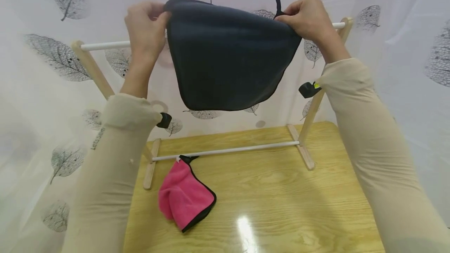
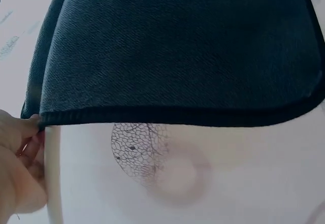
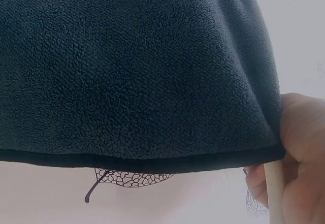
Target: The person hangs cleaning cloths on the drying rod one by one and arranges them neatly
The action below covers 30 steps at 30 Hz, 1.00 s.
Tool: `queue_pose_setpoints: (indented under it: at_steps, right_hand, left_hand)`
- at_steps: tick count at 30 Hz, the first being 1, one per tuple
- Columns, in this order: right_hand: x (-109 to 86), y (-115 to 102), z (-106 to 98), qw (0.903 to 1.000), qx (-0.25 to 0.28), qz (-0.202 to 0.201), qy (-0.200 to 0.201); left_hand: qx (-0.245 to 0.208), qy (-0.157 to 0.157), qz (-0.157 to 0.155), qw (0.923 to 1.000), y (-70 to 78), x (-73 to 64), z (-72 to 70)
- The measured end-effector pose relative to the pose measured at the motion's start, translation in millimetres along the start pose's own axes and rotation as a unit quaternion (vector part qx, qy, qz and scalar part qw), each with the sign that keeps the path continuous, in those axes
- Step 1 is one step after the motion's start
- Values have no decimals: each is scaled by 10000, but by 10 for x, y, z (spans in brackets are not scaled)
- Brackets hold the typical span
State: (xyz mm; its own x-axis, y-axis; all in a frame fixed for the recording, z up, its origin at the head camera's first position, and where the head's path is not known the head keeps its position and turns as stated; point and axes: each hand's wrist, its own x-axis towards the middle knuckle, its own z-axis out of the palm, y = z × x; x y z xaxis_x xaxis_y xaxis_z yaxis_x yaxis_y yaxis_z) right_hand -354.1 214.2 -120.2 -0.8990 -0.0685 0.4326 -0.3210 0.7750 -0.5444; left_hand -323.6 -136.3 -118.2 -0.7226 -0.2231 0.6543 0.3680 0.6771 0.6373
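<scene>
A dark blue-grey towel [image 1: 232,57] with black edging hangs spread between both hands, in front of the rack's white top rail [image 1: 107,45]. My left hand [image 1: 145,30] pinches its upper left corner between thumb and fingers. At the upper right, my right hand [image 1: 307,16] pinches the other corner, close to a black hanging loop [image 1: 277,3]. Both wrist views show the towel's fuzzy face; the left fingers [image 2: 30,132] grip the hem at the frame's left. On the table lies a crumpled pink towel [image 1: 186,194] with black edging, its loop end touching the rack's lower rail [image 1: 228,151].
The rack's wooden legs [image 1: 306,112] stand on feet at the back of the yellow wood-grain table [image 1: 274,194]. Behind hangs a pale curtain [image 1: 21,100] printed with dark leaves. Small black wrist cameras [image 1: 309,89] sit at both cuffs.
</scene>
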Motion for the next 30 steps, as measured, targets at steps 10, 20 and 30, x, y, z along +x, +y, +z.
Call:
queue_pose_setpoints:
  at_steps: [10, 20, 30]
  right_hand:
    - [1, -23, 15, 9997, -232, -47, -29]
    - [-29, -23, -7, 9998, -176, 58, 1]
    - [-29, -30, -3, 9997, -234, -25, -37]
  left_hand:
    - [1297, -732, -845, 9852, -13, -20, -8]
    - [1777, -2009, -696, 9608, 69, 46, -93]
    - [2032, -3108, -749, 9255, 72, 28, -229]
